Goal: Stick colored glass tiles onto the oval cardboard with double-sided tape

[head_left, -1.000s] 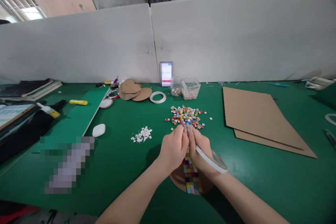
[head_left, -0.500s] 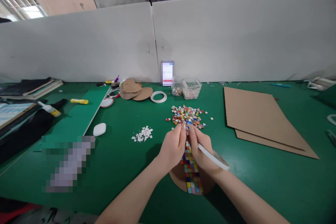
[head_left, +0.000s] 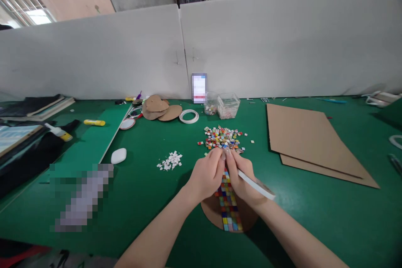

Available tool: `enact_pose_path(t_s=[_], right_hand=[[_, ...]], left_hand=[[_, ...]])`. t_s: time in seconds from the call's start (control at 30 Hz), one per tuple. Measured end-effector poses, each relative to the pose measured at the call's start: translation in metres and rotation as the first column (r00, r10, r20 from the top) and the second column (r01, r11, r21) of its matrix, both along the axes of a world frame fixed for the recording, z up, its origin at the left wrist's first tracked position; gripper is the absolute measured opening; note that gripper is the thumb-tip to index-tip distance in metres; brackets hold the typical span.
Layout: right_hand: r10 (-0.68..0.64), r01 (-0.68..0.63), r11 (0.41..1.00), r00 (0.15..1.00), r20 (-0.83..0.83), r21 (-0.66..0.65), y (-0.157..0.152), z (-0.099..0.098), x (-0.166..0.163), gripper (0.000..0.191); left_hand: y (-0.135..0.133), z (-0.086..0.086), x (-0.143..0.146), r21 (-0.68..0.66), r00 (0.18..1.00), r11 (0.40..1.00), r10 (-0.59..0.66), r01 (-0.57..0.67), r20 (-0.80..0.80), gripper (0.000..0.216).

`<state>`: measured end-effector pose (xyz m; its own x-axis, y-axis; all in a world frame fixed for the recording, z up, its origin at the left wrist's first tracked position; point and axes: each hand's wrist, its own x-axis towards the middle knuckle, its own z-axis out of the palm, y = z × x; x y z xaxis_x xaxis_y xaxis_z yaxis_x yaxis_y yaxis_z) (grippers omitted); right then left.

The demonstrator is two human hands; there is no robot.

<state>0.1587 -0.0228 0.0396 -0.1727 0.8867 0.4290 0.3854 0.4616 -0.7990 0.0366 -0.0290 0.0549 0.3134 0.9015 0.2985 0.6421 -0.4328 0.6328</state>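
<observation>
My left hand (head_left: 207, 170) and my right hand (head_left: 242, 168) meet fingertip to fingertip above the far end of a strip of coloured mosaic tiles (head_left: 228, 205). Both are closed in a pinch; whatever is between the fingertips is too small and hidden to make out. A white roll of tape (head_left: 256, 185) is tucked in my right hand, sticking out past the palm. The tile strip runs down a round cardboard disc (head_left: 210, 213), partly covered by my hands. Just beyond my fingers lies a heap of loose coloured tiles (head_left: 220, 136).
White paper scraps (head_left: 170, 161) lie to the left, near a white case (head_left: 119, 156). Farther back are cardboard discs (head_left: 171, 113), a white ring roll (head_left: 189, 116), a clear tub (head_left: 228, 106) and a phone (head_left: 199, 88). Cardboard sheets (head_left: 307, 132) lie to the right.
Both hands stay pinched together, with only a slight shift of the fingertips. The whole view has moved a little. Nothing has been put down.
</observation>
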Motion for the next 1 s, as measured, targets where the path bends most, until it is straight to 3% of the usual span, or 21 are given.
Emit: enact_pose_path(t_s=[0.13,0.4,0.57,0.8,1.0], right_hand=[[0.042,-0.042,0.999,0.997,0.059,0.008,-0.001,0.002,0.002,0.025],[-0.001,0.006,0.999,0.996,0.089,-0.048,-0.002,-0.005,-0.002,0.024],[-0.081,0.076,0.996,0.982,0.17,0.035,-0.002,-0.003,-0.002,0.024],[-0.104,0.059,0.981,0.965,0.242,0.186,-0.001,0.001,0.0,0.025],[-0.082,0.07,0.995,0.979,0.184,0.069,-0.003,0.0,-0.002,0.025]], left_hand=[[0.0,-0.002,-0.001,0.014,0.999,1.0,0.013,-0.013,-0.029,0.02],[0.001,0.0,-0.001,-0.005,0.999,0.999,0.047,-0.047,-0.009,0.023],[-0.001,0.004,0.001,-0.056,0.994,0.997,0.06,-0.055,0.095,0.025],[-0.003,0.009,0.003,-0.152,0.974,0.987,0.086,-0.055,0.208,0.029],[-0.004,0.008,0.006,-0.222,0.932,0.974,0.113,-0.036,0.345,0.029]])
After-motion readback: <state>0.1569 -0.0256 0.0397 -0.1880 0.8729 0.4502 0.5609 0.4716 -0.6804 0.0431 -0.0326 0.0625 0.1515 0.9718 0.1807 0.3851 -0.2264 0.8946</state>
